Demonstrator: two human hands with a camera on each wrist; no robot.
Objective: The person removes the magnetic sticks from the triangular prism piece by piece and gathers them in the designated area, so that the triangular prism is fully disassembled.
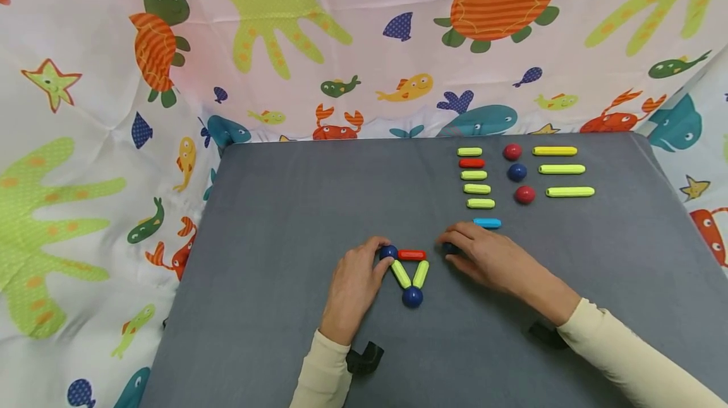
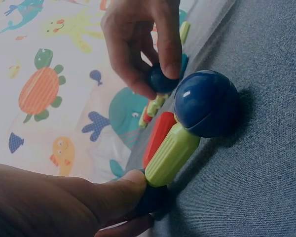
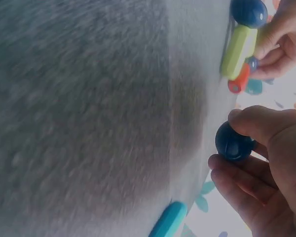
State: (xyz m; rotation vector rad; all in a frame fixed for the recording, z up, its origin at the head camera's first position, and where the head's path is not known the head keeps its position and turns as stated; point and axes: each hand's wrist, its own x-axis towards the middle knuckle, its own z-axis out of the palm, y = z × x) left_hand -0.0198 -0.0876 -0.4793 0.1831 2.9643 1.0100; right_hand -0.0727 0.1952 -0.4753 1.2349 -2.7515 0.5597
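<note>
My left hand [image 1: 355,282] pinches a blue ball [image 1: 389,252] at the upper left corner of a small triangle of toy rods. From that ball run a red rod [image 1: 412,255] and a light green rod [image 1: 400,274]. A second green rod [image 1: 421,274] meets the first at a lower blue ball [image 2: 207,103], and its upper end lies by the red rod's free end. To the right, my right hand [image 1: 491,253] holds another blue ball [image 3: 234,141] between thumb and fingers, apart from the triangle.
A blue rod [image 1: 487,223] lies just beyond my right hand. Behind it are a column of short green rods [image 1: 478,189] with one red rod [image 1: 472,163], red balls [image 1: 524,194], a blue ball [image 1: 517,172] and longer yellow-green rods [image 1: 570,192]. A patterned cloth [image 1: 364,54] hangs behind the grey table [image 1: 273,206].
</note>
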